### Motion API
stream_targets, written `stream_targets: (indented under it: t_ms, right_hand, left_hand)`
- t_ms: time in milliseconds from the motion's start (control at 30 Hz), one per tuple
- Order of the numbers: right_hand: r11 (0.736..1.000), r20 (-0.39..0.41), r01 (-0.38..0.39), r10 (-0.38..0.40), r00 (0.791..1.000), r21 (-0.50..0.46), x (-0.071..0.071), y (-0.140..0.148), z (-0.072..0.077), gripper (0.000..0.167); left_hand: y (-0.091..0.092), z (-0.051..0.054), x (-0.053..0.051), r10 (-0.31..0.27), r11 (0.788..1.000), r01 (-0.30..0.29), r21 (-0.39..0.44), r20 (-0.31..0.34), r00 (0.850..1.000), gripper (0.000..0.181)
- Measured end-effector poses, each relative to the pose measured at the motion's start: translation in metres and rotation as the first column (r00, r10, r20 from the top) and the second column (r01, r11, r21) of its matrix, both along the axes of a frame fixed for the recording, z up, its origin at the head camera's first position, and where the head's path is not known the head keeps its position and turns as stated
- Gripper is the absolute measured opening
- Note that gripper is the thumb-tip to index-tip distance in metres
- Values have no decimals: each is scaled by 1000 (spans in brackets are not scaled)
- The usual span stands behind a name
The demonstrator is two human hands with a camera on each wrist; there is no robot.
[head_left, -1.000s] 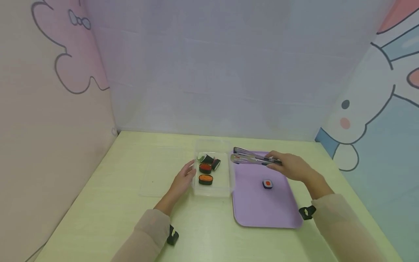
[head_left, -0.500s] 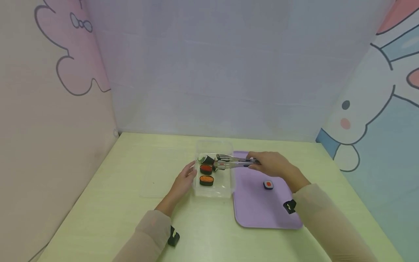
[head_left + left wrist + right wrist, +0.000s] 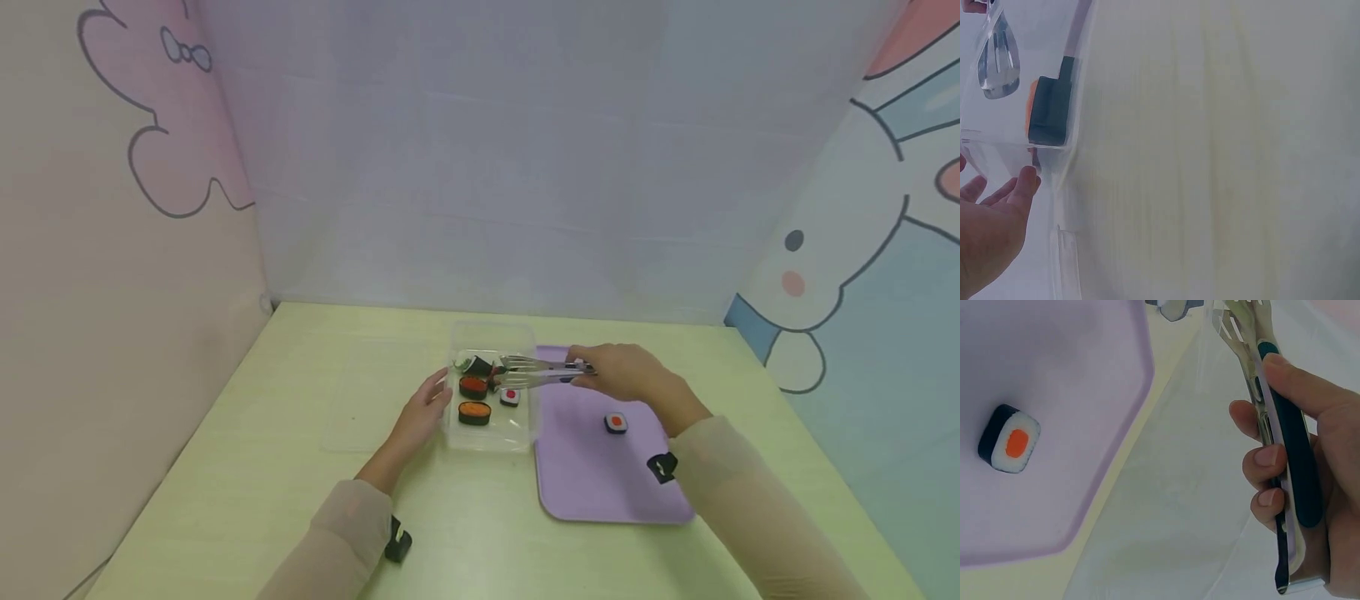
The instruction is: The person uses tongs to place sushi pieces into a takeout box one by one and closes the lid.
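Observation:
My right hand (image 3: 626,373) grips metal tongs (image 3: 534,379) with dark handle grips; their tips reach over a clear plastic container (image 3: 498,435). Just below the tips, inside it, lies a sushi roll with a red centre (image 3: 510,397). Beside that are an orange-topped sushi piece (image 3: 474,412), a red-topped one (image 3: 473,387) and a dark roll with green at its end (image 3: 477,366). Another dark piece is partly hidden by the tips. My left hand (image 3: 420,412) touches the container's left wall, its fingers loosely extended.
A purple tray (image 3: 600,487) stands right of the container, bearing one sushi roll with an orange-red centre (image 3: 616,423). To the left, a clear flat plastic sheet, perhaps a lid (image 3: 360,404), lies on the pale yellow table (image 3: 465,517). Walls enclose the back and sides.
The tongs swung left from above the tray to over the container. The red-centred roll came with them and now lies inside, below their tips. My left hand stayed put.

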State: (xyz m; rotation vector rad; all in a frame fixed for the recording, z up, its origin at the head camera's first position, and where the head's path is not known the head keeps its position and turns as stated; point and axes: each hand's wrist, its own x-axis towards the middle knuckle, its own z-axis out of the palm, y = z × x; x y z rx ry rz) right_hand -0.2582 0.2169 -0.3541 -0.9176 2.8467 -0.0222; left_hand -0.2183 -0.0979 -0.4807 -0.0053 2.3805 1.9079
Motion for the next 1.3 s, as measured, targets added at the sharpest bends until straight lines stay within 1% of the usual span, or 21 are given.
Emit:
stream_targets:
  t_ms: [200,367,467,633,800,900,1133,1300]
  right_hand:
    - [1000,0,11,-11,1000,-10,8,18,14,27]
    - [999,-3,41,-41,999,-11,18,47,30,29]
    - [998,11,67,-67,998,-18,23,68,33,30]
    - [997,42,83,-82,996,-3,29,100,29,27]
    - [996,96,82,-84,992,28,32,117,23,23]
    - [996,112,77,-81,990,42,33,122,19,21]
    - [995,150,76,-86,985,70,32,127,9,21]
    - [995,151,67,-78,985,76,30,126,3,19]
  left_hand:
    - [0,1,1,13,1000,-13,-3,9,1000,49]
    - [0,4,2,21,1000,-21,-18,18,1000,49]
    - [-1,4,2,25,999,-25,-35,22,999,49]
    - [-4,2,3,25,999,-24,-27,16,1000,48]
    - [-6,1,2,29,999,-28,-27,16,999,49]
    - [-7,1,3,32,999,-31,-26,23,999,49]
    - [-6,3,5,23,999,-22,-32,12,1000,49]
    - [-5,4,5,32,998,-31,-48,23,999,49]
